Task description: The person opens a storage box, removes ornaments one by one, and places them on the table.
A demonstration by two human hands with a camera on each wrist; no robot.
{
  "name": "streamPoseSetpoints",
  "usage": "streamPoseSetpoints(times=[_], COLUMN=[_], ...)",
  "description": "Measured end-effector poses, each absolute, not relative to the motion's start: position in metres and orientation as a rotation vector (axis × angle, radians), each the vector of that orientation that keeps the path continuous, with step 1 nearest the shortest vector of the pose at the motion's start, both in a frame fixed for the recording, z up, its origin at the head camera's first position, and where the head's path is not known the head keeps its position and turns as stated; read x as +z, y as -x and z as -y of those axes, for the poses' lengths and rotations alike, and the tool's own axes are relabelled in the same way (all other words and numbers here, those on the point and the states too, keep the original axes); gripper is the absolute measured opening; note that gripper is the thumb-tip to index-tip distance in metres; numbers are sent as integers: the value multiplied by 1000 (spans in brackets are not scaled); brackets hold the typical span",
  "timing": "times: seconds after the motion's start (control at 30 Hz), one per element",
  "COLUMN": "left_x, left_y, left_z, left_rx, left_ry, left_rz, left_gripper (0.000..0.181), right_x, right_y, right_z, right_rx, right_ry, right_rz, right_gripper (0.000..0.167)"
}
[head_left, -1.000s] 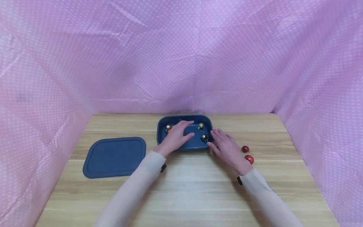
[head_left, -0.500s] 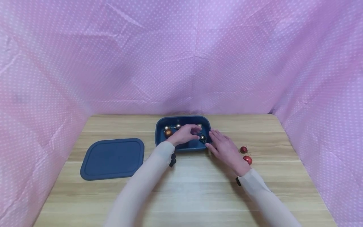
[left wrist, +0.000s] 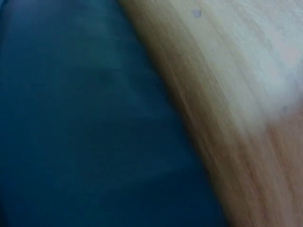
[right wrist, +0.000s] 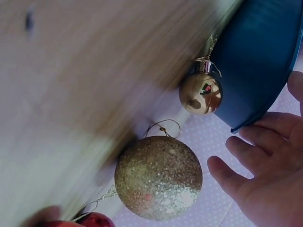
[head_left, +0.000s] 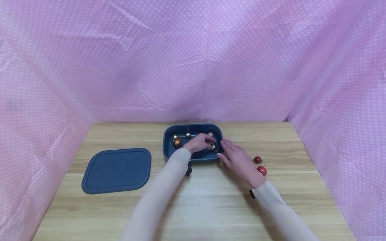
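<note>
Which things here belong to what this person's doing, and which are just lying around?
Seemingly in use:
blue box
left hand, inside it
right hand, against it
dark bauble near left hand
other baubles inside

Seemingly lying about:
blue lid
two red baubles
glittery gold bauble
shiny gold bauble

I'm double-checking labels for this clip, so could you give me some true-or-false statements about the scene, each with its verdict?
1. The lid lies on the table, off the blue box. True.
2. Every bauble is inside the box. False: two red baubles lie on the table, right of the box in the head view.
3. The left hand reaches into the box. True.
4. The right hand is holding the lid. False: the right hand is at the box's right end, away from the lid.
5. The orange-brown bauble is in the left part of the box. True.
</note>
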State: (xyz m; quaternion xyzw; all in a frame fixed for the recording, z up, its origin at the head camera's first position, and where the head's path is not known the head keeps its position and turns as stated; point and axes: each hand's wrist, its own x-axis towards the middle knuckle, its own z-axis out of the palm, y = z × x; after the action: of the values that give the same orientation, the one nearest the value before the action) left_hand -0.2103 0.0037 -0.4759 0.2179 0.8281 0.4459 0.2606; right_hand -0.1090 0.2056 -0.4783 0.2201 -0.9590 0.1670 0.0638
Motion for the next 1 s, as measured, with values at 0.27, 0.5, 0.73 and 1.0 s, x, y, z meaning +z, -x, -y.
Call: streamPoseSetpoints(times=[0.27,0.5,0.73,1.0], left_x=[-475,-472,-460,-455], left_y=[207,204,196,179], left_z=[-6,-2,8,24], left_rx=[1090,1072,1125,1209], left_ry=[-623,-583,-555,-644], left_rz=[-2342,-2380,-2439,-2521], left_gripper=[29,26,29,31], right_x=[-479,-479,-477,-473], right_y=[108,109,111,107], right_z=[-203,-202,-206,-215], right_rx=[529,537,559,647], right_ry=[-653,-676,-648,-596], right_rz=[2897,2880,2905,2889], right_gripper=[64,63,63,62])
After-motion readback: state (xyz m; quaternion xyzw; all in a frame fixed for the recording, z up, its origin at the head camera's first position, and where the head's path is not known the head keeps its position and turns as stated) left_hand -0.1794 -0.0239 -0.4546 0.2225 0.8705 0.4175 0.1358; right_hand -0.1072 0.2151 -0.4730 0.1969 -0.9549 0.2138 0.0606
